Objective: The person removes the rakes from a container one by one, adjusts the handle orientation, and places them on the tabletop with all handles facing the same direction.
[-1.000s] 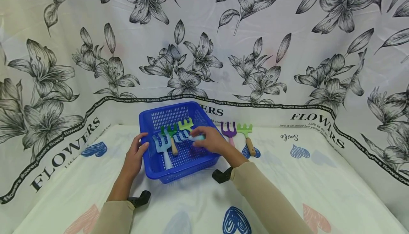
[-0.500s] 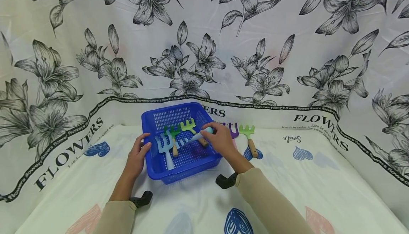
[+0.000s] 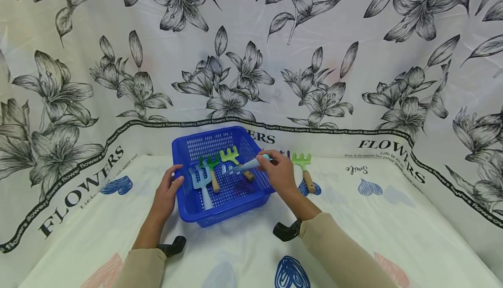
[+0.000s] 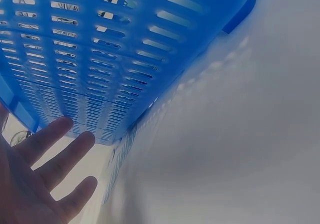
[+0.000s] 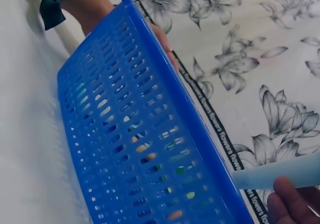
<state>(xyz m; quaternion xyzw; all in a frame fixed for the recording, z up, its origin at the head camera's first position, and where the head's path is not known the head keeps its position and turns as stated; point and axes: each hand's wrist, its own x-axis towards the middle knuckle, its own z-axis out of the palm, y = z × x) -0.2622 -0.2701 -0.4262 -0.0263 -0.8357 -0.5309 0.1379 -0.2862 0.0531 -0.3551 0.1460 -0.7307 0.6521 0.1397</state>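
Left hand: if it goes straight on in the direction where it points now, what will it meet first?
Most likely the blue basket: in the head view, the left hand is right at its left rim, though exact contact is hard to tell.

so the head cam sits on the near side, looking forward and down, far enough back to get the whole basket [image 3: 235, 209] plus the flowery backdrop [image 3: 251, 17]. left wrist cam's low and super close to the basket. right wrist cam's close too, rolled sideways, peering left across it, sharing basket and backdrop with the head view.
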